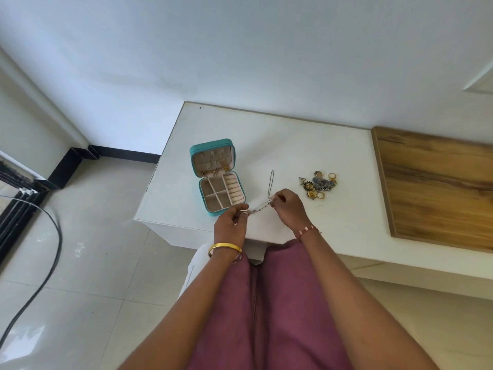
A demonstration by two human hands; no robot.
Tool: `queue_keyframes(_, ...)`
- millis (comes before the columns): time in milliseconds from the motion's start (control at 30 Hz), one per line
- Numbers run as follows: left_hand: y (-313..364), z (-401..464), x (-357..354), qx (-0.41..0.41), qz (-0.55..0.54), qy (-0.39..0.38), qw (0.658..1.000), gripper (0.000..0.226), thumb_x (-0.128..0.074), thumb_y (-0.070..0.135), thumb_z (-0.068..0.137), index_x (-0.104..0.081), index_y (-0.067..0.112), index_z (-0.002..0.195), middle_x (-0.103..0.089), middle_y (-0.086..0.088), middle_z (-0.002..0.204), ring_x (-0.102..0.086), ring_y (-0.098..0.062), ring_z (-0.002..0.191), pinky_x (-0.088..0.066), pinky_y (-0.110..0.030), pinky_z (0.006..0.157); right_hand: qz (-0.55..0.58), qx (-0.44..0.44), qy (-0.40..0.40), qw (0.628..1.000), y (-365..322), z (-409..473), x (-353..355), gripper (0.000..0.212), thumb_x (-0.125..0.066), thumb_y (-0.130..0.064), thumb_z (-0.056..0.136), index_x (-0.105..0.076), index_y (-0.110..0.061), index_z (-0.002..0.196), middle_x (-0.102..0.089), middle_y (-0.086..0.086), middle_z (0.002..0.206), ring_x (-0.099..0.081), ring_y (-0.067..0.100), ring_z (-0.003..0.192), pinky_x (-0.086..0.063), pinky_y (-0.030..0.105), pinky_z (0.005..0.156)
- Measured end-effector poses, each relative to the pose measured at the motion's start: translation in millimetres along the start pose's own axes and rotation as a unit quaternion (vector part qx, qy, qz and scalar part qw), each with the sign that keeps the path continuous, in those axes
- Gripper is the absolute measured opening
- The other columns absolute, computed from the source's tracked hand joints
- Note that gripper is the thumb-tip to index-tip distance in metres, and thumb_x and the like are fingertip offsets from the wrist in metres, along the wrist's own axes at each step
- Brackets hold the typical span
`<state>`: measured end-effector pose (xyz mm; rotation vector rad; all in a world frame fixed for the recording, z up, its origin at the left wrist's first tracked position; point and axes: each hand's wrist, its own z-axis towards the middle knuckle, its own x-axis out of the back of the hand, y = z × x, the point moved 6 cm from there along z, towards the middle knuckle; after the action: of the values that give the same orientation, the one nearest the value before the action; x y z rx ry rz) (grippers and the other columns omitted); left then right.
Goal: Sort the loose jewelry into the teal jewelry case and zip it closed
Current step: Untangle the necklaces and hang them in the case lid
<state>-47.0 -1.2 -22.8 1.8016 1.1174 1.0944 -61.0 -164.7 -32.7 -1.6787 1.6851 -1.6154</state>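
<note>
The teal jewelry case (212, 212) lies open on the white table (280, 145), lid up at the back with small gold pieces hanging inside it. Its cream compartments look bare. A thin silver chain (271, 182) is stretched between both hands just right of the case's front corner. My left hand (232, 222) pinches one end and my right hand (288, 206) pinches the other, with a loop of chain lying on the table behind them. A heap of loose jewelry (320, 185), gold rings and blue-grey pieces, sits to the right of my right hand.
A wooden board (437, 188) covers the table's right part. The table's left edge drops to a tiled floor, where a black cable (50, 263) curves. A wall runs behind the table. My lap in purple cloth is below the front edge.
</note>
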Motion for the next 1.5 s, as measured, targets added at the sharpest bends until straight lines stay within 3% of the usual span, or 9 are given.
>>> queue_keyframes(100, 23, -6, -6, -0.062, 0.046, -0.031, 0.997, 0.026, -0.052, 0.009, 0.090, -0.062, 0.010, 0.113, -0.066, -0.007, 0.115, -0.059, -0.012, 0.100, -0.037, -0.012, 0.087, 0.062, 0.012, 0.008, 0.998, -17, -18, 14, 0.013, -0.046, -0.008, 0.089, -0.057, -0.004, 0.082, -0.062, 0.012, 0.084, -0.054, 0.021, 0.079, -0.040, 0.027, 0.065)
queue_keyframes(233, 52, -17, -14, -0.121, 0.087, -0.066, 0.987, 0.031, -0.053, 0.010, 0.090, -0.059, 0.010, 0.120, -0.063, -0.004, 0.121, -0.059, -0.016, 0.109, -0.037, -0.016, 0.093, 0.131, 0.035, 0.000, 0.991, -46, -41, 26, 0.019, -0.047, -0.007, 0.089, -0.055, -0.011, 0.072, -0.064, 0.013, 0.084, -0.058, 0.021, 0.076, -0.044, 0.028, 0.069)
queue_keyframes(433, 91, -49, -1, -0.185, 0.045, -0.052, 0.980, 0.026, -0.051, 0.008, 0.090, -0.063, 0.013, 0.112, -0.066, 0.000, 0.098, -0.058, -0.011, 0.088, -0.039, -0.009, 0.078, 0.170, 0.087, 0.014, 0.982, -88, -78, 55, 0.017, -0.047, -0.008, 0.089, -0.055, -0.012, 0.075, -0.065, 0.009, 0.077, -0.061, 0.018, 0.068, -0.048, 0.028, 0.067)
queue_keyframes(600, 103, -71, 11, -0.194, -0.003, -0.043, 0.980, 0.021, -0.054, 0.005, 0.086, -0.064, 0.020, 0.097, -0.067, -0.001, 0.083, -0.065, -0.017, 0.082, -0.049, -0.020, 0.077, 0.190, 0.122, 0.010, 0.974, -109, -108, 66, 0.020, -0.048, -0.004, 0.088, -0.056, -0.010, 0.071, -0.059, 0.009, 0.067, -0.055, 0.021, 0.058, -0.049, 0.034, 0.064)
queue_keyframes(833, 114, -92, 16, -0.213, -0.016, -0.053, 0.975, 0.014, -0.057, 0.001, 0.083, -0.066, 0.010, 0.091, -0.067, -0.002, 0.072, -0.060, 0.009, 0.055, -0.048, -0.007, 0.064, 0.182, 0.172, 0.027, 0.968, -133, -143, 84, 0.017, -0.050, -0.003, 0.087, -0.058, -0.008, 0.073, -0.064, 0.008, 0.066, -0.054, 0.010, 0.047, -0.046, 0.019, 0.053)
queue_keyframes(1067, 128, -109, 23, -0.206, -0.063, -0.074, 0.974, 0.025, -0.053, 0.000, 0.086, -0.060, 0.020, 0.072, -0.063, 0.002, 0.065, -0.056, 0.002, 0.045, -0.050, -0.014, 0.058, 0.247, 0.169, 0.032, 0.954, -135, -157, 92, 0.014, -0.051, -0.008, 0.089, -0.057, -0.008, 0.077, -0.069, 0.009, 0.075, -0.053, 0.013, 0.049, -0.043, 0.019, 0.052)
queue_keyframes(1267, 136, -113, 34, -0.207, -0.013, -0.057, 0.977, 0.006, -0.055, 0.015, 0.089, -0.059, 0.019, 0.090, -0.055, 0.000, 0.060, -0.053, -0.003, 0.048, -0.044, -0.013, 0.048, 0.367, 0.136, 0.001, 0.920, -132, -162, 91, 0.016, -0.054, -0.006, 0.088, -0.058, -0.009, 0.072, -0.057, 0.002, 0.051, -0.044, 0.014, 0.045, -0.043, 0.025, 0.053)
queue_keyframes(1367, 134, -109, 39, -0.208, 0.046, -0.082, 0.974, 0.014, -0.053, 0.023, 0.091, -0.065, 0.018, 0.095, -0.055, 0.000, 0.066, -0.045, -0.010, 0.055, -0.042, -0.022, 0.057, 0.363, 0.142, -0.006, 0.921, -133, -164, 95, 0.016, -0.057, -0.006, 0.088, -0.059, -0.010, 0.072, -0.044, -0.005, 0.041, -0.038, 0.009, 0.040, -0.042, 0.025, 0.053)
queue_keyframes(1500, 131, -109, 46, -0.204, 0.122, -0.118, 0.964, 0.031, -0.051, 0.031, 0.092, -0.069, 0.018, 0.070, -0.057, -0.009, 0.071, -0.042, -0.013, 0.054, -0.036, -0.022, 0.056, 0.379, 0.168, -0.021, 0.910, -131, -165, 102, 0.012, -0.059, -0.001, 0.086, -0.062, -0.010, 0.078, -0.047, -0.003, 0.054, -0.040, 0.006, 0.043, -0.043, 0.023, 0.054)
